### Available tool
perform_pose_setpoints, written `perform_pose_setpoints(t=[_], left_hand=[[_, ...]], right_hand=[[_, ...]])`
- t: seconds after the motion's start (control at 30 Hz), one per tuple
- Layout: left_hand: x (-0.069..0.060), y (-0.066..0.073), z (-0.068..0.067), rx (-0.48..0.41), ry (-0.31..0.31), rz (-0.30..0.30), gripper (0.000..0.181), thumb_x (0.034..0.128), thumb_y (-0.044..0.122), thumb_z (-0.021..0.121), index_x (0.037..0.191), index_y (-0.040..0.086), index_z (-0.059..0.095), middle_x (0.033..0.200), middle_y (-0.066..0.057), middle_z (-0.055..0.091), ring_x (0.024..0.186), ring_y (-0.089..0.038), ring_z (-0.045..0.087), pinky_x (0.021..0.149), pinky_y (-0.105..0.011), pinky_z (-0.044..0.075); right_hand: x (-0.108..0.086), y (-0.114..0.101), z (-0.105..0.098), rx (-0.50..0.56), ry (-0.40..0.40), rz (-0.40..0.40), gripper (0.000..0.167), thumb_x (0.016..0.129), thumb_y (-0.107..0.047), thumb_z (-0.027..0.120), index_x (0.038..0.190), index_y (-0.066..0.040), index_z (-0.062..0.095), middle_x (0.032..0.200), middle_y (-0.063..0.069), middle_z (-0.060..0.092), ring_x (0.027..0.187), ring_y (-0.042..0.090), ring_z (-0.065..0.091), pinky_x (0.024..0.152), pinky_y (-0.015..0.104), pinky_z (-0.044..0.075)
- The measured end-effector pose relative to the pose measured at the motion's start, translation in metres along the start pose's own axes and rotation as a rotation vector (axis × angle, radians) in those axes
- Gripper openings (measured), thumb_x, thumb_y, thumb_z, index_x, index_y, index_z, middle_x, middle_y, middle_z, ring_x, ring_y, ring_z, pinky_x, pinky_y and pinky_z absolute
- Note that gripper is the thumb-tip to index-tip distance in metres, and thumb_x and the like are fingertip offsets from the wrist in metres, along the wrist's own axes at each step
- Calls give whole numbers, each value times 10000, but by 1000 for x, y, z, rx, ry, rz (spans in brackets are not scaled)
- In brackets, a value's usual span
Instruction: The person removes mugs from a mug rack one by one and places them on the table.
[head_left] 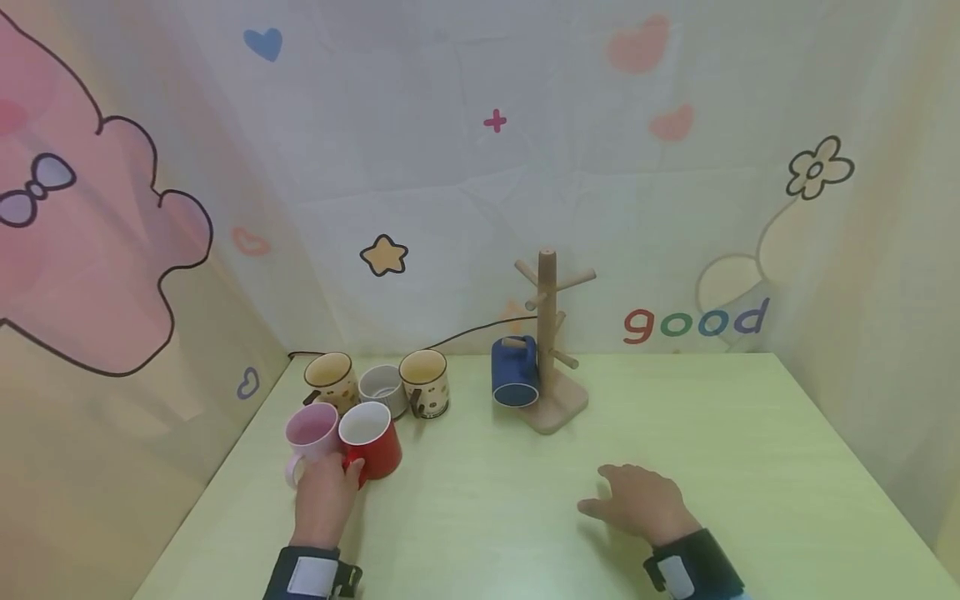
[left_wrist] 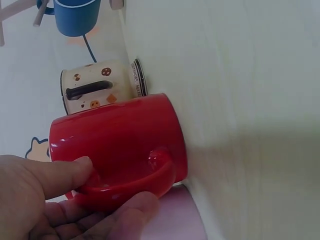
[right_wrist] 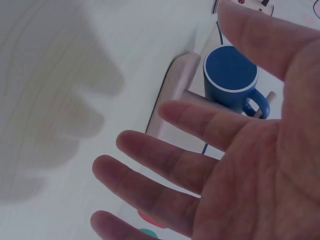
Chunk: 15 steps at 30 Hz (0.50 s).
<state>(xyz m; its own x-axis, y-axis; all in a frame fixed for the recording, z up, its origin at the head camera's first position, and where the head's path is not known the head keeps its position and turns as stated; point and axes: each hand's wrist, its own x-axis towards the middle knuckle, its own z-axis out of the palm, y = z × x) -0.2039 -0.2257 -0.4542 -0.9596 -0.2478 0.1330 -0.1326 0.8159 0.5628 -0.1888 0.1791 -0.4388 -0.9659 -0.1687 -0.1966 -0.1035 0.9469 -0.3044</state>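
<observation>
My left hand (head_left: 324, 492) is at the handle of a red mug (head_left: 381, 450) with a white inside. In the left wrist view the thumb lies on the handle (left_wrist: 132, 187) and the fingers curl beneath it. The mug stands upright on the table, close beside a pink mug (head_left: 311, 427) that my hand partly covers. Over the table on the right, my right hand (head_left: 641, 504) is held with fingers spread, touching nothing. Nearest to it is a wooden mug tree (head_left: 547, 325), where a blue mug (head_left: 514, 375) hangs mouth-down by its handle.
Behind the red and pink mugs stand two cream patterned mugs (head_left: 333, 383) with dark handles, and a small white ribbed cup (head_left: 383, 387) between them. A thin dark cord (head_left: 480, 330) runs along the printed curtain (head_left: 450, 183) at the back of the pale table (head_left: 480, 517).
</observation>
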Motion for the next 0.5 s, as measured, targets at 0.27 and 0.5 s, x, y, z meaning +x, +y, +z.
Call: perform_pose_setpoints(t=[0.27,0.5], left_hand=[[0,5,-4,62,-8,34,213,913,139,720,869,-58,651,633,-73,583,603,-235,526,560,-347,461],[-4,7,-9,106,49,41,247,908,194,734,812,-5,624,611,-62,552,603,-242,513,560,-356,447]], right_hand=[[2,0,3,6,-20,15,701,831,-554,710,1260,-6,632,1168,201,664,1101,410,606,869,606,482],[3,0,3,0,-13,12,695,829,-548,712,1258,-7,635,1155,191,671,1076,396,619,860,593,490]])
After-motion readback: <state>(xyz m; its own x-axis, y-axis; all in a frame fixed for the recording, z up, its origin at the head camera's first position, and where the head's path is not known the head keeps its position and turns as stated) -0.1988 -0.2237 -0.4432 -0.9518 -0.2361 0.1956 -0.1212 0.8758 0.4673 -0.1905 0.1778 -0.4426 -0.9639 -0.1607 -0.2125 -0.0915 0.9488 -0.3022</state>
